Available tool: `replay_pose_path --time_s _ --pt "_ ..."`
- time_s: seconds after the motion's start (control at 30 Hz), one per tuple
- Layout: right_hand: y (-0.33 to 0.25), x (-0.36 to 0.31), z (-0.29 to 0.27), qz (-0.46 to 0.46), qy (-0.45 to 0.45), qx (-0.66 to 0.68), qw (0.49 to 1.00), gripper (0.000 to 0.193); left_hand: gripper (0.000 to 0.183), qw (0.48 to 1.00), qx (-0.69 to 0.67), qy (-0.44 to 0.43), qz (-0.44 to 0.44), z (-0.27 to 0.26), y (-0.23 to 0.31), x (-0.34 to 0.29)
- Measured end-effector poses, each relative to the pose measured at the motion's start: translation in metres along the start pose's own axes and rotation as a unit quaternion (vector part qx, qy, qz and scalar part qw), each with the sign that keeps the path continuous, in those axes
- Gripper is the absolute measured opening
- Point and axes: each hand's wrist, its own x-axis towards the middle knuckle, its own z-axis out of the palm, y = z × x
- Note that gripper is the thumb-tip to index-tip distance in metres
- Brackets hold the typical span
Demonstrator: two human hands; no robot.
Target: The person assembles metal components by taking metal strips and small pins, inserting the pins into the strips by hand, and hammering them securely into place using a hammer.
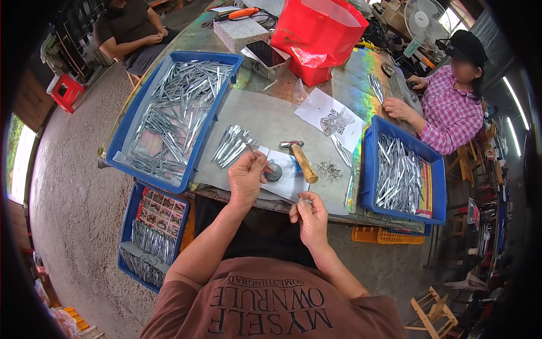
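Note:
My left hand (247, 178) is closed on a slim silver metal piece, whose end sticks out above the fingers. It is over the white paper, beside a dark round metal block (273, 172). My right hand (311, 217) is at the table's near edge with thumb and forefinger pinched together; whatever is between them is too small to name. Just beyond it lies a ball-peen hammer (304, 163) with a wooden handle. To the hammer's right is a small heap of tiny metal parts (329, 171). Several slim silver pieces (228, 148) lie fanned out left of my left hand.
Blue trays of slim silver pieces stand at left (189, 164) and right (370, 169). A lower blue crate (127, 226) is beside the table. A red bag (316, 39), a phone (265, 53) and papers (316, 110) lie farther back. A co-worker (451, 107) sits at right, another person (132, 31) far left.

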Motion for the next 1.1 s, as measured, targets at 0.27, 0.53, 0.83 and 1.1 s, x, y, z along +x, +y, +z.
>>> replay_pose_path --time_s 0.27,0.53,0.83,1.1 --pt "-0.001 -0.003 -0.007 0.001 0.01 0.002 1.0 0.016 0.004 0.997 0.077 -0.003 0.024 0.004 -0.012 0.01" --pt "0.0 -0.003 -0.014 0.002 0.007 0.008 1.0 0.014 0.005 0.995 0.101 -0.002 0.025 0.007 -0.012 0.009" --pt "-0.001 -0.004 -0.016 -0.004 0.012 0.002 1.0 0.015 0.005 0.992 0.118 0.005 0.039 0.008 -0.011 0.007" --pt "-0.042 0.027 -0.023 -0.081 0.06 -0.116 0.988 0.017 0.006 0.976 0.197 -0.028 0.09 0.006 -0.011 0.005"
